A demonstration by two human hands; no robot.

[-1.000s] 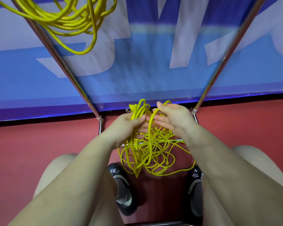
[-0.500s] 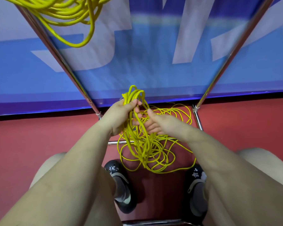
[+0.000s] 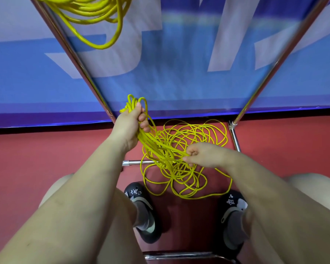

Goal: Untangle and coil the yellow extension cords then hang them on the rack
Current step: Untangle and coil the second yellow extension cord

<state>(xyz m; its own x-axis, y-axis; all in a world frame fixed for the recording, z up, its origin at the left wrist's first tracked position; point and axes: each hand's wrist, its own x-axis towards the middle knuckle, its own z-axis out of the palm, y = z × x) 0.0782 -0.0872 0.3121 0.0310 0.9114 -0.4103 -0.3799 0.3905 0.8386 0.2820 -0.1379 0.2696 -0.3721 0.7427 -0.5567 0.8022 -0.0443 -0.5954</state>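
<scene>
Shoes (image 3: 144, 210), dark with small white charms, sit nearest, planted on the red floor (image 3: 36, 153) either side of the work, bare knees above them. Just beyond, a loose tangle of yellow cord (image 3: 196, 141) sprawls on the floor between the feet and the rack's low crossbar (image 3: 133, 162), its loops overlapping every which way. The right hand (image 3: 202, 155) reaches into that mess, fingers curled and pinching a few strands near the middle. The left hand (image 3: 130, 126), held higher and farther out, has its fingers wrapped round a gathered bundle of loops (image 3: 133, 103), the tops of which poke up above the fist while the strands run taut down toward the right hand. Farther on, the rack's chrome legs (image 3: 80, 73) splay upward in front of a blue and white banner (image 3: 179, 63). At the very top, another coiled yellow cord (image 3: 95, 12) hangs from the rack, so I would judge one cord done and put away. This second one looks to be partway: some loops are collected in the left hand, but most of the length is on the floor in knots, with sorting, coiling and hanging all left to do.
</scene>
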